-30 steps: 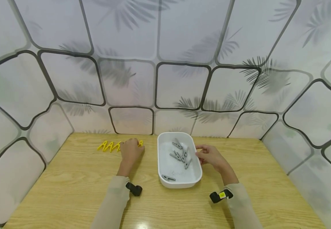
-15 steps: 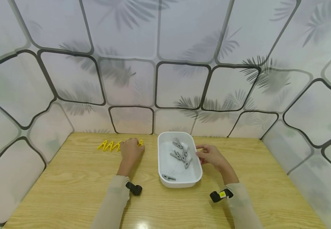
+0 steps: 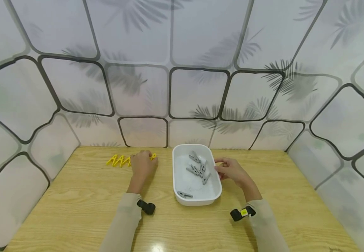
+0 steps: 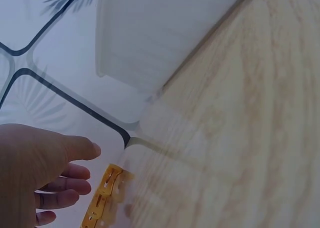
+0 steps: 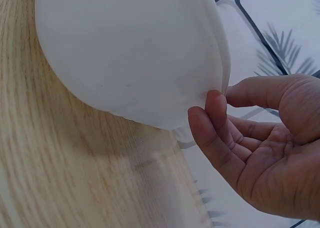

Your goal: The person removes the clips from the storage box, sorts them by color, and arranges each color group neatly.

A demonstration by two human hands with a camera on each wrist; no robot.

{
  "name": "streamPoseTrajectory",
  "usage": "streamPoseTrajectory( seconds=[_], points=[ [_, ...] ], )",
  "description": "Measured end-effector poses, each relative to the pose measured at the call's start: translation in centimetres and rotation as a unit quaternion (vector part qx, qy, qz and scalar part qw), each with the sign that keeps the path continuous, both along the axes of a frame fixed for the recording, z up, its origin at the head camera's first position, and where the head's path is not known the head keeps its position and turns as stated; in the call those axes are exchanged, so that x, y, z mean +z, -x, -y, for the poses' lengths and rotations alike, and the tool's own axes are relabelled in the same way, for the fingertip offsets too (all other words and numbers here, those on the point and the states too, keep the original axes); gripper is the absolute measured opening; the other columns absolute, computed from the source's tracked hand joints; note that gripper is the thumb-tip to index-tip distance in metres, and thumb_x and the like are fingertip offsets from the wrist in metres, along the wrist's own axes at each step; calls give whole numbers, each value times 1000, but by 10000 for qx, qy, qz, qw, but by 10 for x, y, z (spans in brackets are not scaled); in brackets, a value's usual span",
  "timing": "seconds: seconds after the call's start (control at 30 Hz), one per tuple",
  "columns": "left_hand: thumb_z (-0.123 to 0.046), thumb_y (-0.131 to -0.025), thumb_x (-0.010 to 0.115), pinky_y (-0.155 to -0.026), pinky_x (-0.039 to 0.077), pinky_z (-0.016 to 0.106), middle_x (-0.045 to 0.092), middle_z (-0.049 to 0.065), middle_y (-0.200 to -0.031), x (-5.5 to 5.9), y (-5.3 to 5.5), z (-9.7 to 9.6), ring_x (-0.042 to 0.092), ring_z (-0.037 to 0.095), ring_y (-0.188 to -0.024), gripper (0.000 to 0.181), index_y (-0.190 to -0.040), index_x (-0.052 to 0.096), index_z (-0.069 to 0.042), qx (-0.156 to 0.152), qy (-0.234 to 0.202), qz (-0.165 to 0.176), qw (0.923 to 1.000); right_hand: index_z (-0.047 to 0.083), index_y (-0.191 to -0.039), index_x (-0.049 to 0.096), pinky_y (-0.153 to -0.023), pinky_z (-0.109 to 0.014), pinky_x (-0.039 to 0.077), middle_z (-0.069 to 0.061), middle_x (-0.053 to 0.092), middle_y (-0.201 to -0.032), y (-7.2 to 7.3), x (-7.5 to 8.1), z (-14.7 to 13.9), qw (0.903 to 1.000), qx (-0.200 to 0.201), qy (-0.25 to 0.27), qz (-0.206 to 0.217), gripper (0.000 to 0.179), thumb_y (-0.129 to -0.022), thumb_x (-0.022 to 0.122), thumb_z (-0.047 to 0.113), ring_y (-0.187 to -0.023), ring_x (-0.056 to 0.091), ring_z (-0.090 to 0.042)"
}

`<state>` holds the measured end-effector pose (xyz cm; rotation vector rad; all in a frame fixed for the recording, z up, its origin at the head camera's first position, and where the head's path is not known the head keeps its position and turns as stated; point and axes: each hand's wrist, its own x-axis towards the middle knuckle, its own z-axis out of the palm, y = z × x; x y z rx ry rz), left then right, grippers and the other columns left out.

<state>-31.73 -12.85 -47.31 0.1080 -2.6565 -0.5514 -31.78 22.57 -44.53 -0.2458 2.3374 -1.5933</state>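
Yellow A-shaped clothespins stand in a row at the table's back left. My left hand is over the right part of that row and hides some of them. In the left wrist view its thumb is stretched out and its fingers are loosely bent beside the yellow clothespins, with nothing seen between them. To the right is a white tub holding several grey clothespins. My right hand pinches the tub's right rim; in the right wrist view its bent fingers lie against the outer wall.
The wooden table ends at a patterned wall covering close behind the tub and the yellow row. One grey clothespin lies alone at the tub's near end. Both wrists carry black cameras.
The yellow clothespin just right of my left hand shows less of its A shape than before. The view has shifted slightly. My right hand and the tub stay together.
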Motion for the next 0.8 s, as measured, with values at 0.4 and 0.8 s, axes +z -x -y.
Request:
streamPoseTrajectory(
  seconds=[0.4,0.8],
  points=[
    [-28,-89,79,-86,51,57,77,12,-88,12,-4,1,69,30,-71,26,-99,79,-4,-206,213,-279,9992,-8,-140,52,-66,-30,57,-2,62,-78,1,-2,0,10000,37,-14,-13,43,-102,58,9,-68,61,-11],
    [-23,-89,77,-77,51,47,75,7,-83,72,-16,-29,68,25,-73,19,-98,78,-7,-1281,96,-948,9872,-8,-140,52,-66,-30,57,-4,64,-80,0,0,2,10000,16,-54,-49,43,-101,59,10,-68,62,-12]
  ],
)
